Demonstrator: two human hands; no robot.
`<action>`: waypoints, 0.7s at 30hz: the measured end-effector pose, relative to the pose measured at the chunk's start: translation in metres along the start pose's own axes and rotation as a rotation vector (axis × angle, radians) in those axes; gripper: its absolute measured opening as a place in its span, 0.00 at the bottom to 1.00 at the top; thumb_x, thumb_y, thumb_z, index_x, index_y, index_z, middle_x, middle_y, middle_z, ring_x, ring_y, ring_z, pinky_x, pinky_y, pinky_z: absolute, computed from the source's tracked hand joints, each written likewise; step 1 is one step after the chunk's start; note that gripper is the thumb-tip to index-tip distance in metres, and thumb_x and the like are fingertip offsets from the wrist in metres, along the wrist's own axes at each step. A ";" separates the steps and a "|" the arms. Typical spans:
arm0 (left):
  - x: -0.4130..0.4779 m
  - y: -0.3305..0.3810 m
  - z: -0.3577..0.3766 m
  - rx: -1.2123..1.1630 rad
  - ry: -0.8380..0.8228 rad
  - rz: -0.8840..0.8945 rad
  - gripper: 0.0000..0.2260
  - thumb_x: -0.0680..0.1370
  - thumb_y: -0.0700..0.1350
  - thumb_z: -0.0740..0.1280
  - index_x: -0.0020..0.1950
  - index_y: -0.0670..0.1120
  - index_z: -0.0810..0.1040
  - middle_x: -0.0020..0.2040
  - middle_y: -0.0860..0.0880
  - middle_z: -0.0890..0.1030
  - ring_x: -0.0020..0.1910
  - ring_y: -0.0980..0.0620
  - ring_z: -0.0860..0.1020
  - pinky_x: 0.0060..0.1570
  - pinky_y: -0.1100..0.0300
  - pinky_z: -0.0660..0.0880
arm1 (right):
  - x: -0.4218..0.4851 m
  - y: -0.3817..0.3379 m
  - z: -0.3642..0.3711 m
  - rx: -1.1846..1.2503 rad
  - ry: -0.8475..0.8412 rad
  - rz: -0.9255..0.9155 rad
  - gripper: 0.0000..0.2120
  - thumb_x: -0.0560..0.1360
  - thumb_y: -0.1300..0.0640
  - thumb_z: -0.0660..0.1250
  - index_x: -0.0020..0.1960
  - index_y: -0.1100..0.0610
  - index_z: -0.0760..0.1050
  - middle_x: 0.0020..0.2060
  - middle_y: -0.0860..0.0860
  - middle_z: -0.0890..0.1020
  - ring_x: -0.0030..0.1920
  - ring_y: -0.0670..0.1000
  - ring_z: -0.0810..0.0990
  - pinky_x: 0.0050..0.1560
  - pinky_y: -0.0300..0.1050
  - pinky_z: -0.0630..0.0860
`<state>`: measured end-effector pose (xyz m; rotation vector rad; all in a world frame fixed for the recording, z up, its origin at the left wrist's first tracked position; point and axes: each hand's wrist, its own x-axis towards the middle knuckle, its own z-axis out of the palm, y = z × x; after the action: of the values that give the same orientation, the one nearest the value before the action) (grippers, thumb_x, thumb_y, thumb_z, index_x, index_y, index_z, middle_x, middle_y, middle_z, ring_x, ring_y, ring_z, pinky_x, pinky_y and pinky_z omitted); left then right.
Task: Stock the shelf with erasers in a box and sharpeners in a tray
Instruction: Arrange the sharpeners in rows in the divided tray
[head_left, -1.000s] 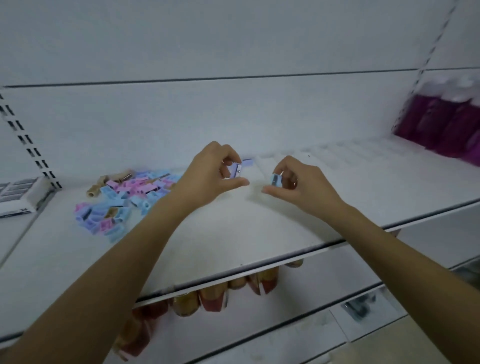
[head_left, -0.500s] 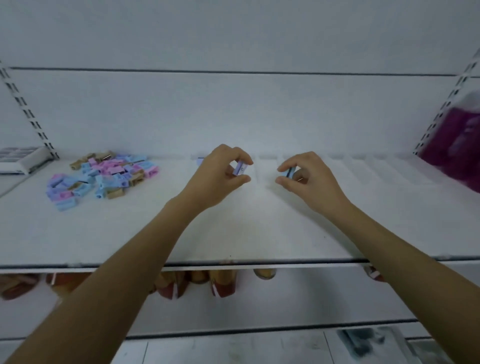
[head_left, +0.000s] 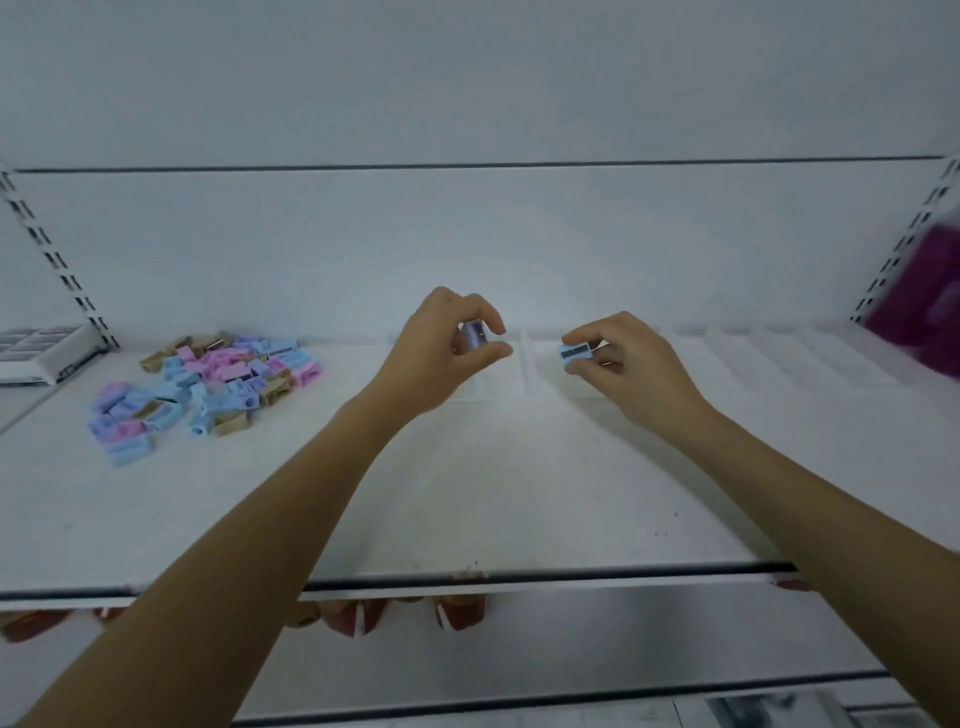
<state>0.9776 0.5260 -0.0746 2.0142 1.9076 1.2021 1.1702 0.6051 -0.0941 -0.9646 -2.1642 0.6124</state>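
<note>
Your left hand (head_left: 441, 353) pinches a purple sharpener (head_left: 475, 333) between the thumb and curled fingers, holding it at the back of the white shelf (head_left: 467, 493). Your right hand (head_left: 628, 364) grips a blue sharpener (head_left: 575, 352) the same way, with a fingertip above it and the thumb below, and a dark strip on its near face turned towards you. The two hands are near each other but apart, both over the left end of a clear divided tray (head_left: 779, 358) that runs along the rear wall towards the right. You cannot tell from here whether either sharpener touches the tray. Well to your left a loose pile of sharpeners (head_left: 208, 384) in blue, pink, purple and tan lies straight on the shelf. At the far left stands a white box (head_left: 47, 353) with a grid of dark cells on top. At the far right a blurred magenta pack (head_left: 919, 301) shows. Below the shelf lip, red and brown items (head_left: 457, 613) peek out from the lower level
</note>
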 end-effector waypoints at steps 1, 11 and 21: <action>0.004 -0.003 0.000 -0.012 -0.001 0.009 0.04 0.73 0.45 0.70 0.45 0.49 0.77 0.41 0.54 0.70 0.38 0.60 0.70 0.40 0.75 0.67 | 0.001 -0.001 0.000 -0.011 0.008 0.008 0.08 0.73 0.63 0.67 0.52 0.57 0.77 0.50 0.51 0.72 0.38 0.39 0.76 0.41 0.22 0.67; 0.040 -0.033 0.018 -0.029 -0.097 0.031 0.13 0.77 0.34 0.63 0.60 0.40 0.76 0.55 0.45 0.72 0.49 0.57 0.72 0.46 0.82 0.66 | 0.020 0.010 0.004 -0.152 0.077 0.041 0.11 0.74 0.60 0.67 0.56 0.59 0.77 0.48 0.52 0.74 0.37 0.45 0.74 0.41 0.26 0.67; 0.059 -0.039 0.043 0.160 -0.109 -0.021 0.03 0.74 0.43 0.69 0.45 0.44 0.78 0.43 0.51 0.74 0.45 0.51 0.73 0.50 0.60 0.70 | 0.062 0.024 0.025 -0.359 -0.100 0.031 0.05 0.75 0.57 0.64 0.49 0.57 0.76 0.48 0.52 0.79 0.53 0.54 0.73 0.49 0.48 0.70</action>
<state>0.9656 0.6038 -0.0996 2.0840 2.0239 0.9404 1.1321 0.6643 -0.1016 -1.1764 -2.4029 0.2941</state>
